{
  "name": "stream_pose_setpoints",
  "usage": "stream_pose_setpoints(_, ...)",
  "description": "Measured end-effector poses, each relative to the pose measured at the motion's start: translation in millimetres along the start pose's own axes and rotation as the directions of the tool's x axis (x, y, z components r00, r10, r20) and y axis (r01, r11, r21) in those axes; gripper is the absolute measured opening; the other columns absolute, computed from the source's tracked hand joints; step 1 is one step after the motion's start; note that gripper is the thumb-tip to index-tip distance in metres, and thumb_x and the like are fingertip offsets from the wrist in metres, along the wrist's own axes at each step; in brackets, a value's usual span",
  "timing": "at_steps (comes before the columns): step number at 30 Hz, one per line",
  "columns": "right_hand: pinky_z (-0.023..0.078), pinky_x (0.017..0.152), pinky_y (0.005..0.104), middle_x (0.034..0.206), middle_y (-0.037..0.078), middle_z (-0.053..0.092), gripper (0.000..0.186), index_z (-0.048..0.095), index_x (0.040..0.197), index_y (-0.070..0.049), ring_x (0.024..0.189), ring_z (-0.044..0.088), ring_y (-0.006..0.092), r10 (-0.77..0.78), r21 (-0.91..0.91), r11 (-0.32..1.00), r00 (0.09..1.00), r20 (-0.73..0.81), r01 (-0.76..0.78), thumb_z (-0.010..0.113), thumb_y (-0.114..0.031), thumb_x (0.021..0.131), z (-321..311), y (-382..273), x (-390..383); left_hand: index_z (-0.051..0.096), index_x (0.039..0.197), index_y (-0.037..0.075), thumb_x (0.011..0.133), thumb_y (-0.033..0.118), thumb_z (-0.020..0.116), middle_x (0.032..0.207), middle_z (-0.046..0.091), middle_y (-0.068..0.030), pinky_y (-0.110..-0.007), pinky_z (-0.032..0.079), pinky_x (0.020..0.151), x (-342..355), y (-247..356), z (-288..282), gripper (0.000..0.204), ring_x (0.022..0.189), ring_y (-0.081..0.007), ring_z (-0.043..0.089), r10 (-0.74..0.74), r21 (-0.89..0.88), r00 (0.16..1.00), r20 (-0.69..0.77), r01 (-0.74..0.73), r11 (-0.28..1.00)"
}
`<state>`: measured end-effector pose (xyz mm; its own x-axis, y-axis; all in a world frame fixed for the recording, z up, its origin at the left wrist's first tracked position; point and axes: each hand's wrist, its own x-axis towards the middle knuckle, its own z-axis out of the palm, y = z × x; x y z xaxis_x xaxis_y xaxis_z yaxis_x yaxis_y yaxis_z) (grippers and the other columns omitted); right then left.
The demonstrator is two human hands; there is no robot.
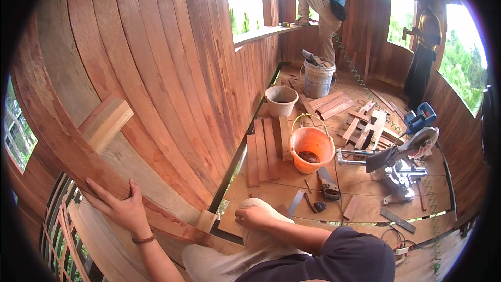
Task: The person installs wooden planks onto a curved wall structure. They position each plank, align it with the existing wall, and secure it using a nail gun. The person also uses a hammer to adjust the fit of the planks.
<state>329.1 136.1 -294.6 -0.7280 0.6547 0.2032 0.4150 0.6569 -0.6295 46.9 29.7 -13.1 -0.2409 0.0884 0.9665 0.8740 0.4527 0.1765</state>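
My left hand (121, 210) lies with its fingers spread against the edge of a long wooden board (57, 125) at the left. A short wood block (108, 120) sticks out from the plank wall above it. Curled on my raised knee (269, 211) is my right hand (253, 215); whether anything is inside its fingers is hidden. Beyond that knee, a handsaw (329, 185), a tape measure (317, 206) and a metal square (296, 202) lie on the wooden floor.
An orange bucket (313, 149), a pale bucket (282, 100) and a larger bucket (318, 78) stand ahead. A miter saw (399, 169) is at right, near piled wood offcuts (365, 125). One person (329, 0) steps on a window sill; another person (425, 42) stands far right.
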Motion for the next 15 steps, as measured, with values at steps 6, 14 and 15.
stream_pose_setpoints(6,0.053,0.082,0.0506,0.095,0.017,0.071,0.025,0.066,0.102,-0.006,0.092,0.068,0.0386,0.044,-0.018,0.999,0.999,0.001,-0.044,0.066,-0.03,0.093,-6.7,-1.2,1.8,0.025,0.163,0.009,0.073,0.017,0.087,0.163,0.022,-0.0295,-0.055,0.042,0.116,0.5,-0.3,1.3,0.109,0.148,-0.0482,0.031,-0.001,0.016,1.0,-0.002,0.001,1.0)
stream_pose_setpoints(14,0.053,0.087,0.0486,0.1,0.015,0.073,0.026,0.07,0.106,-0.009,0.097,0.069,0.0368,0.068,-0.053,0.997,0.994,0.089,-0.064,0.066,-0.032,0.094,-8.0,-4.0,1.5,0.026,0.163,0.009,0.073,0.017,0.086,0.162,0.024,-0.0294,-0.054,0.045,0.113,-1.7,-3.3,1.2,0.108,0.146,-0.049,0.035,-0.024,0.003,1.0,0.002,0.024,1.0)
stream_pose_setpoints(15,0.053,0.087,0.0485,0.1,0.015,0.073,0.026,0.07,0.106,-0.009,0.097,0.069,0.0366,0.064,-0.054,0.997,0.995,0.083,-0.059,0.066,-0.032,0.094,-6.7,-1.9,2.4,0.026,0.162,0.009,0.073,0.017,0.086,0.161,0.024,-0.0294,-0.054,0.046,0.113,-1.2,-4.2,1.3,0.108,0.146,-0.0491,0.035,-0.008,0.001,1.0,-0.003,0.008,1.0)
